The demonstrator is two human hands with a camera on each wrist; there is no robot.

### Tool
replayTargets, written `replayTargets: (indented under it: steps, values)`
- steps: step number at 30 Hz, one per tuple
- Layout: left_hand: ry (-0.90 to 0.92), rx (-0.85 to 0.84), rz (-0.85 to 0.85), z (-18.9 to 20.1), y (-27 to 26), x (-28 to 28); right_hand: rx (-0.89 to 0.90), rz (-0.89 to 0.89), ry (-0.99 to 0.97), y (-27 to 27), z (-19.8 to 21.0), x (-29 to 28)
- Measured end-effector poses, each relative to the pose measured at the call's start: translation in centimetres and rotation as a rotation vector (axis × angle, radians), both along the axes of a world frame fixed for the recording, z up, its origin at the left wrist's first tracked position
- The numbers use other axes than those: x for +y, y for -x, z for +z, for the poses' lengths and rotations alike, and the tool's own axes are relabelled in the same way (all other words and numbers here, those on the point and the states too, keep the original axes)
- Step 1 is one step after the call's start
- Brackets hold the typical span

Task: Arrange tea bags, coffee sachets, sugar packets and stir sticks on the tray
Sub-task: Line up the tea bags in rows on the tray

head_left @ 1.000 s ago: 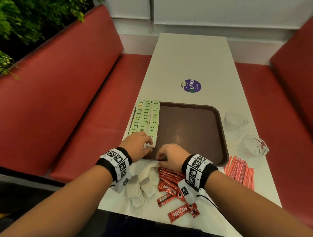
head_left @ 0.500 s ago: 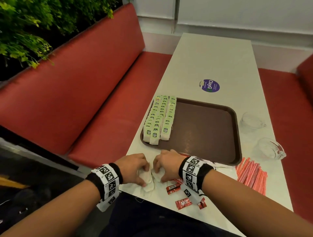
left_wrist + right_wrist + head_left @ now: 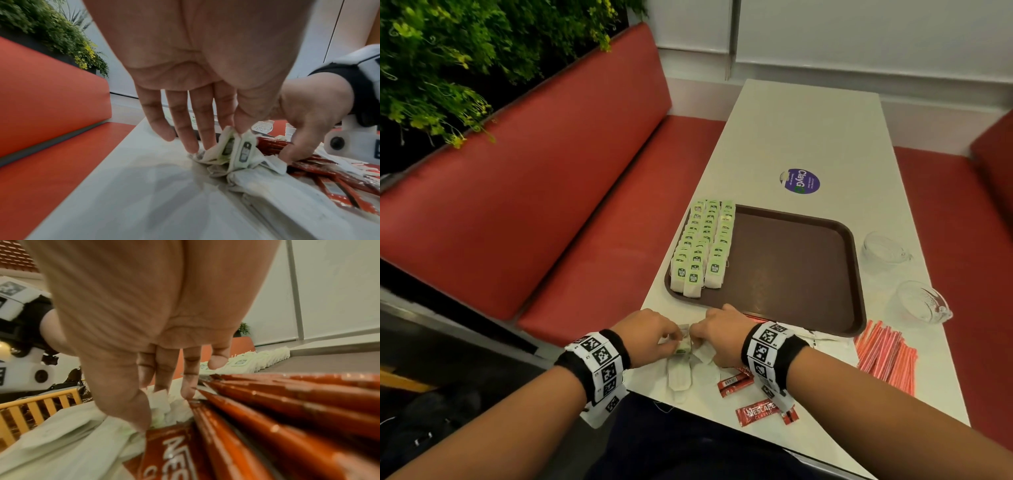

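Observation:
A brown tray (image 3: 798,274) lies on the white table, with several green-tagged tea bags (image 3: 702,246) standing in rows along its left side. Near the table's front edge, my left hand (image 3: 678,339) pinches a bunch of loose tea bags (image 3: 234,149) between thumb and forefinger. My right hand (image 3: 697,337) meets it from the right, its thumb and fingers closing on the same bunch (image 3: 160,404). More tea bags (image 3: 681,373) lie flat below the hands. Red coffee sachets (image 3: 756,413) lie under and beside my right wrist. Orange sticks (image 3: 887,356) lie right of the tray's near corner.
Two glass cups (image 3: 883,248) (image 3: 923,303) stand right of the tray. A purple sticker (image 3: 799,181) is on the table beyond it. Red bench seats (image 3: 571,192) run along both sides, with plants (image 3: 431,61) behind the left one.
Both hands have come back from the tray's near edge to the loose tea bags at the table's front edge and have gathered a bunch between them. The head view has swung left.

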State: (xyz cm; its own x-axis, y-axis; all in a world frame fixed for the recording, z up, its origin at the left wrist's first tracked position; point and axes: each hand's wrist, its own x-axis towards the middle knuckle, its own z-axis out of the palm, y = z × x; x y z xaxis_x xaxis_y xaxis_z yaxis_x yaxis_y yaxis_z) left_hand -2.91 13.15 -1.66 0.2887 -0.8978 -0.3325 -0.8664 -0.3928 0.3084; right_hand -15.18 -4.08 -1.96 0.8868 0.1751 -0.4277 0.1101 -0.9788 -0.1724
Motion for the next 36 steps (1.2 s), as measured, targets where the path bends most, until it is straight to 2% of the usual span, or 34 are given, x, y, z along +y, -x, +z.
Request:
replayTargets:
  steps: [6,10,15,19,26,31,36]
  values:
    - [0.042,0.011,0.062,-0.2,-0.3,-0.8,-0.025,0.006,0.003,-0.2,-0.6,-0.3]
    - [0.088,0.082,0.104,0.1,-0.5,-1.4,-0.112,-0.159,-0.197,-0.2,-0.1,-1.0]
    - [0.094,0.096,0.102,0.7,-0.8,-2.3,-0.089,-0.387,-0.481,-0.4,1.1,-1.8]
    - [0.109,0.138,0.111,1.3,-1.3,-3.2,-0.163,-0.469,-0.514,-1.1,1.6,-2.7]
    - [0.300,0.106,0.132,3.0,-2.9,-5.7,-0.303,-0.614,-0.620,-1.2,2.7,-4.4]
    - [0.245,0.129,0.153,2.9,-3.8,-8.9,-0.311,-0.761,-0.673,-0.4,3.4,-6.5]
    - [0.154,0.138,0.176,1.3,-4.6,-12.2,-0.329,-0.817,-0.672,0.4,3.3,-8.0]
